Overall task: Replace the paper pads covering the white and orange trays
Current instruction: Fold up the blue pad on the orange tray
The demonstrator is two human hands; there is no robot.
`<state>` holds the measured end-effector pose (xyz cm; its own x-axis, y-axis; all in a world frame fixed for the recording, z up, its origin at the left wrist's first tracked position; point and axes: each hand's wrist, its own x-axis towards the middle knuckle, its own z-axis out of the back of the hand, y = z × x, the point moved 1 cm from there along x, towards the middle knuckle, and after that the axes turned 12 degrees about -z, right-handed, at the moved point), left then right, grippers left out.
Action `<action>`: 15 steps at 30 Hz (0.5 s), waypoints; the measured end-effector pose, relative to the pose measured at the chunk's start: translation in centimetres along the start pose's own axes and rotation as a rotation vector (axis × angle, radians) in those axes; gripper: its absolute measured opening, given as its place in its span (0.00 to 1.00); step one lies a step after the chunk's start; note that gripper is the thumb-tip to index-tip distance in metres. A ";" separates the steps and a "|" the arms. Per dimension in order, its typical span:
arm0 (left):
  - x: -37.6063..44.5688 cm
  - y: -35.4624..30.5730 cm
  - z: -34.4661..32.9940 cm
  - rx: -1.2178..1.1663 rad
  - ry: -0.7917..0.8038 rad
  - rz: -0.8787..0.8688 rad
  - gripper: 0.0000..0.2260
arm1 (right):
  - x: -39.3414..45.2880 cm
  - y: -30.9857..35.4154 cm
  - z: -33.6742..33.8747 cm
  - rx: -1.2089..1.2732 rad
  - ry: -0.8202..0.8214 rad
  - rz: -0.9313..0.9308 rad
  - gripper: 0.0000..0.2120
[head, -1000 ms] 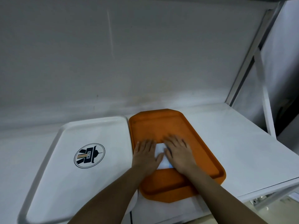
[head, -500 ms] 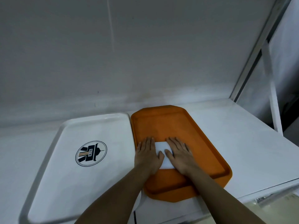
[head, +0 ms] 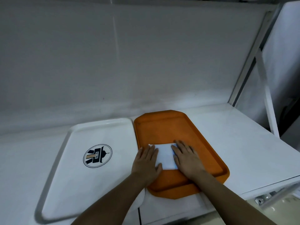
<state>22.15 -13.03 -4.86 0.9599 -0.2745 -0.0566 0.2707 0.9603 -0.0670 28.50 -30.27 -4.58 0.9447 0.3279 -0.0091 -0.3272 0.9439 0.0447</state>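
Two trays lie side by side on the white tabletop (head: 235, 143), their long edges touching or nearly so. The white tray (head: 68, 184), with a round dark emblem (head: 97, 156) printed on it, sits toward the tabletop's left side. The orange tray (head: 162, 127) sits nearer the middle, its near end reaching close to the tabletop's front edge.

A folded white paper pad (head: 165, 157) lies flat in the near half of the orange tray. The left hand (head: 146, 163) rests palm down on the pad's left side, fingers straight and together, its outer edge over the orange tray's left rim. The right hand (head: 186, 158) lies flat on the pad's right side, fingers straight and slightly spread. Neither grip closes on anything; both hands press down with wide, flat palms.

A white metal frame (head: 266, 95) rises at the tabletop's far right corner.
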 end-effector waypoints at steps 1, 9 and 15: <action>-0.4 0.0 0.2 0.006 0.022 -0.005 0.39 | -0.6 0.3 0.7 -0.002 0.005 0.021 0.34; -1.9 -0.6 2.2 0.043 0.183 -0.021 0.31 | -2.7 2.0 2.9 -0.067 0.144 0.196 0.39; -1.3 -0.3 3.9 0.124 0.208 -0.048 0.32 | -1.4 3.4 1.6 -0.250 -0.012 0.141 0.34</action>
<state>21.08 -12.75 -0.92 0.9135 -0.3123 -0.2607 0.3352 0.9410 0.0475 26.10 -27.54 -2.86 0.8893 0.4572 -0.0088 -0.4493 0.8700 -0.2030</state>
